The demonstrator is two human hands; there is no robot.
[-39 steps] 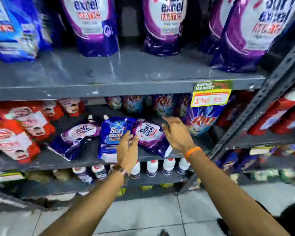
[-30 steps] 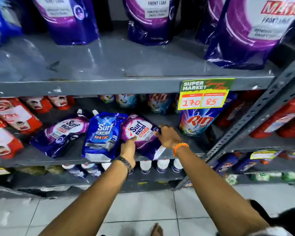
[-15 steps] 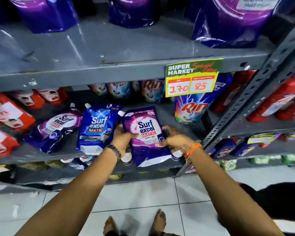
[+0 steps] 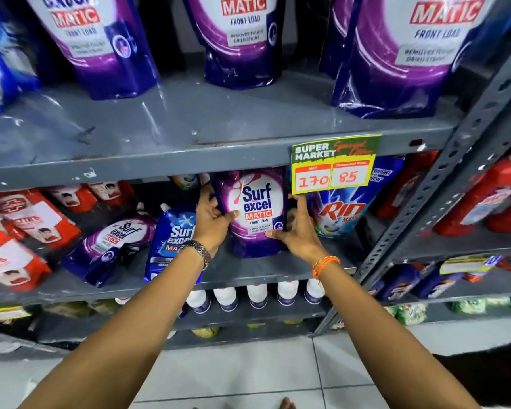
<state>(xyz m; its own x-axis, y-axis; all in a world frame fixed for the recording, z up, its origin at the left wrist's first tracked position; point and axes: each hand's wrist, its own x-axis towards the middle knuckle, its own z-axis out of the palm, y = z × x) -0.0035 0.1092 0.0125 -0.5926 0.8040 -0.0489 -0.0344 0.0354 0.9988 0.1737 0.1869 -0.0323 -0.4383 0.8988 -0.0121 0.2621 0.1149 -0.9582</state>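
A purple Surf Excel Matic pouch [image 4: 255,212] stands upright on the middle grey shelf [image 4: 266,268], its top under the shelf above. My left hand [image 4: 211,221] grips its left side, thumb across the front. My right hand [image 4: 297,231] holds its right side, thumb on the lower front and fingers running up the edge. A blue Surf Excel pouch [image 4: 173,239] leans just left of it, and another purple pouch [image 4: 112,245] lies tipped over further left.
A blue Rin pouch [image 4: 341,208] stands right of the held pouch, under a yellow price tag [image 4: 334,165]. Big purple pouches [image 4: 244,39] line the top shelf. Red refill packs [image 4: 27,228] lie at the left. White bottles [image 4: 257,295] fill the shelf below. A slotted upright [image 4: 455,184] is at the right.
Both hands took the lying purple pouch off the shelf front, turned it upright and moved it back and right, so it now stands on the shelf beside the Rin pouch.
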